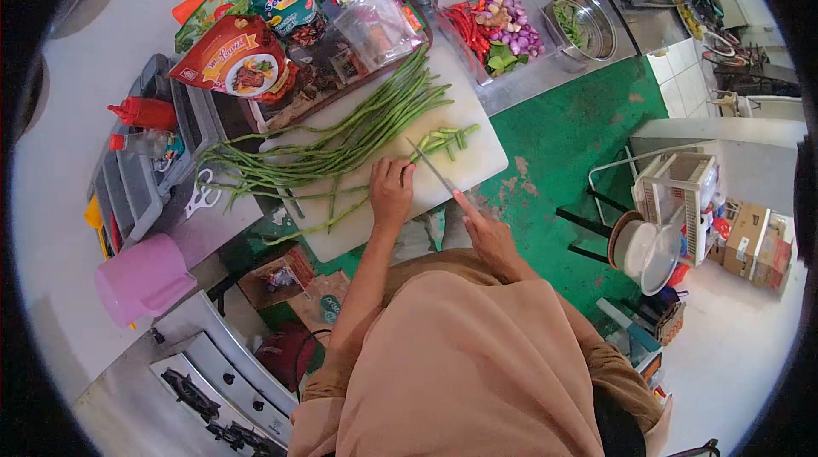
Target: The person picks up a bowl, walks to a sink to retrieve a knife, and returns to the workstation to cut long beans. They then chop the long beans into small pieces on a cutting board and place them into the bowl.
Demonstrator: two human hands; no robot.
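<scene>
My right hand [487, 234] is closed around the handle of a knife [433, 166], whose blade points up and left over the white cutting board [486, 160]. Just left of the blade, my left hand [392, 190] presses its closed fingers on long green beans [341, 146]. The bunch of beans spreads across the board and past its left edge. Short cut bean pieces [452, 140] lie on the board beyond the blade.
Seasoning packets [234, 61] fill a tray behind the board. A container of chilies and shallots [503, 27] and a metal bowl [584, 24] stand at the back right. White scissors [203, 194], a pink pitcher [145, 280] and a stove [217, 389] are at left.
</scene>
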